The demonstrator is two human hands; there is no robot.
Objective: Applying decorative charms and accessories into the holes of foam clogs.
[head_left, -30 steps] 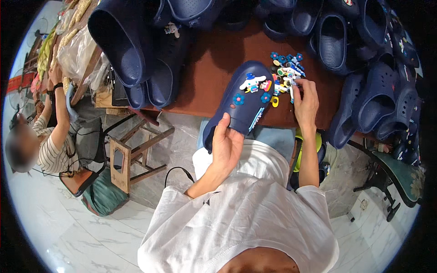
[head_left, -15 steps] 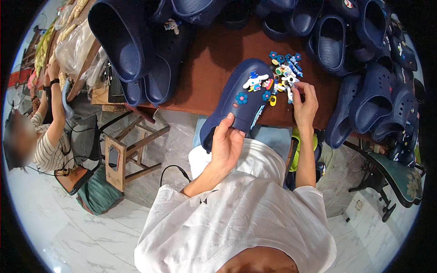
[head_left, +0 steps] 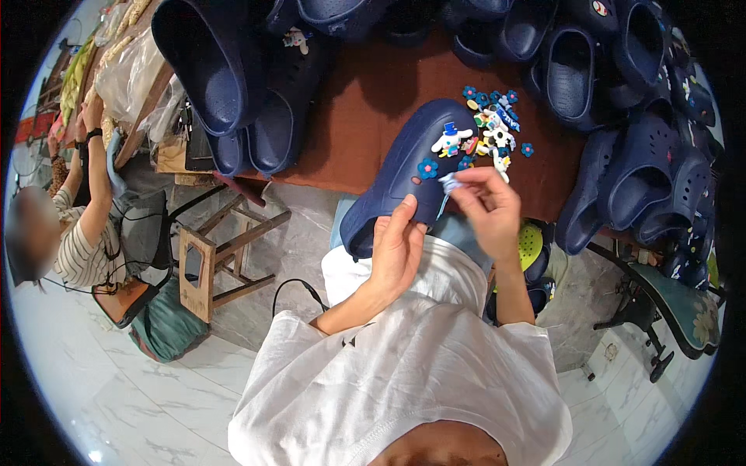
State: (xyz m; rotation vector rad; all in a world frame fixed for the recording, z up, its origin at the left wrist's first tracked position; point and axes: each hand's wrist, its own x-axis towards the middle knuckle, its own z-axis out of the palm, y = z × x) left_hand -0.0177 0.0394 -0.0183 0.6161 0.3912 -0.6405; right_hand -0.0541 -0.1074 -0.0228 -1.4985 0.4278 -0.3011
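My left hand [head_left: 398, 247] grips a navy blue foam clog [head_left: 416, 144] by its heel end, thumb on top, at the near edge of the table. White character charms and blue flower charms [head_left: 427, 168] sit on the clog's upper. Between the fingertips of my right hand [head_left: 489, 203] is a small white and light blue shoe charm [head_left: 448, 183], held just over the side of the clog. Beside the clog's toe lies a pile of loose charms [head_left: 496, 128], with one blue flower charm [head_left: 528, 149] apart on its right.
More navy clogs [head_left: 569, 74] crowd the far and right parts of the brown table [head_left: 342, 116]. A wooden stool [head_left: 198, 272] stands on the floor at left, near another person [head_left: 81, 225] with raised arms. A green-topped chair or stand [head_left: 676, 303] is at right.
My right hand has moved from the charm pile left and nearer to the clog, bringing a small charm. One flower charm now lies apart right of the pile. The clog has turned slightly.
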